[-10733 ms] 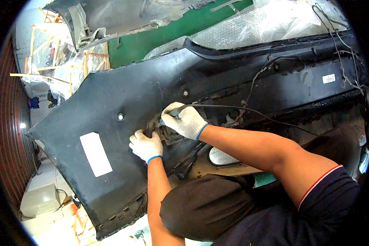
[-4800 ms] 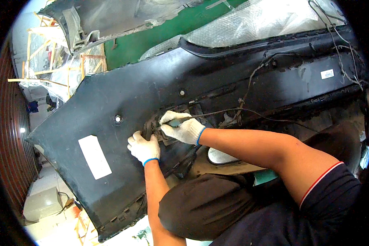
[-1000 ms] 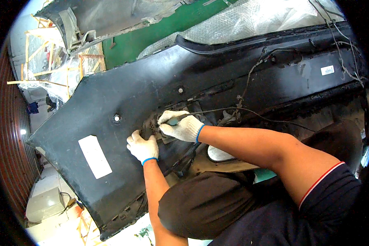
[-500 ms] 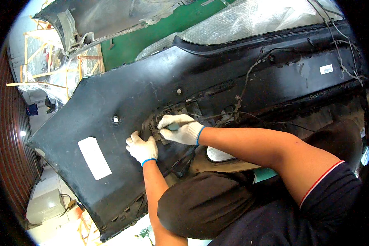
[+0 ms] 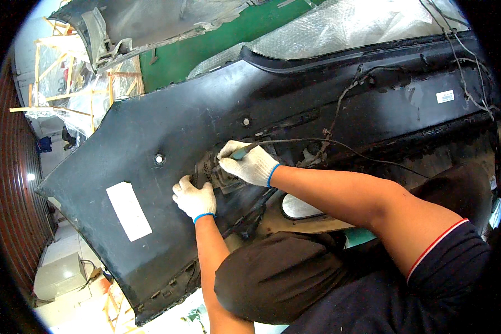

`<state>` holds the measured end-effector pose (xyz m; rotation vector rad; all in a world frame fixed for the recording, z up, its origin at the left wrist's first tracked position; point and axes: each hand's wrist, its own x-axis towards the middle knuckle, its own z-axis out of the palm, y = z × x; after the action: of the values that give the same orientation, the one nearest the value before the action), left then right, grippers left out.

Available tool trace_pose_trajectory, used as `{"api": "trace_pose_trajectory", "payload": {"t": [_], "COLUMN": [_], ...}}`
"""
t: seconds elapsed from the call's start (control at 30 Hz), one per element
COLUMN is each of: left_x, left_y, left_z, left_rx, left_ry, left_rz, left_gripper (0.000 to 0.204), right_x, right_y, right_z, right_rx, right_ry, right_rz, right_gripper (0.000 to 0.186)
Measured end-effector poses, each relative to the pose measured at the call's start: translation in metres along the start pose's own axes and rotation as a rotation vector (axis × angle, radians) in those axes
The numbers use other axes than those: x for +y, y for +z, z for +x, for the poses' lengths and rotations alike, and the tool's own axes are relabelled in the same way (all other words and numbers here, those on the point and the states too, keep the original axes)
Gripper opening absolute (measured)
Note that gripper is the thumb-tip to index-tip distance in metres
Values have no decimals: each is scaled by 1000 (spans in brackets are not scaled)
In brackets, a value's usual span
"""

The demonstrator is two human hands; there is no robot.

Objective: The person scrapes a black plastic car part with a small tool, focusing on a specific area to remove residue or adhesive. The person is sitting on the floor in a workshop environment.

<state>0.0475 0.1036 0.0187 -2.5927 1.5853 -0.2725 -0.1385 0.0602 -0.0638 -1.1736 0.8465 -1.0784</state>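
A large black car body panel (image 5: 117, 161) lies under my hands. In my gloved right hand (image 5: 245, 162) is a teal handheld tool (image 5: 239, 154) with a thin black cord trailing right; my fingers are wrapped round it over a dark, rough-surfaced bracket (image 5: 228, 183) at the panel's middle, and the tip is hidden. My gloved left hand (image 5: 196, 197) rests just left of that bracket, fingers bent and apart, touching it or the panel beside it. A white paper rectangle (image 5: 128, 211) lies lower left on the panel.
Another worn panel (image 5: 139, 22) is at the top, near green matting (image 5: 170, 58) and bubble wrap (image 5: 278, 39). Wrapped wooden frames (image 5: 67, 83) stand upper left, a beige box (image 5: 58, 276) lower left. Loose wiring (image 5: 339, 111) crosses the panel's right half. My knee (image 5: 278, 273) fills the lower middle.
Compared with half a second ago, my right hand and the tool have shifted slightly up the bracket, and the cord moved with them. My left hand stays nearly in place.
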Motion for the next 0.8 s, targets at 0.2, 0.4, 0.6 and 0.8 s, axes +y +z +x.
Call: {"api": "trace_pose_trajectory", "payload": {"t": [0.2, 0.4, 0.6, 0.8], "left_x": [1, 1, 1, 5], "left_y": [1, 4, 4, 1], "left_z": [0, 1, 2, 0], "left_rx": [10, 15, 3, -9], "left_ry": [1, -3, -9, -3], "left_rz": [14, 25, 19, -1], "left_gripper": [60, 59, 64, 59], "right_x": [1, 9, 9, 10], "right_y": [2, 9, 10, 11], "right_z": [-5, -7, -10, -14], "right_rx": [-53, 11, 0, -39], "right_ry": [-84, -168, -297, -251], "right_rz": [23, 67, 101, 181], "right_gripper": [14, 11, 12, 14]}}
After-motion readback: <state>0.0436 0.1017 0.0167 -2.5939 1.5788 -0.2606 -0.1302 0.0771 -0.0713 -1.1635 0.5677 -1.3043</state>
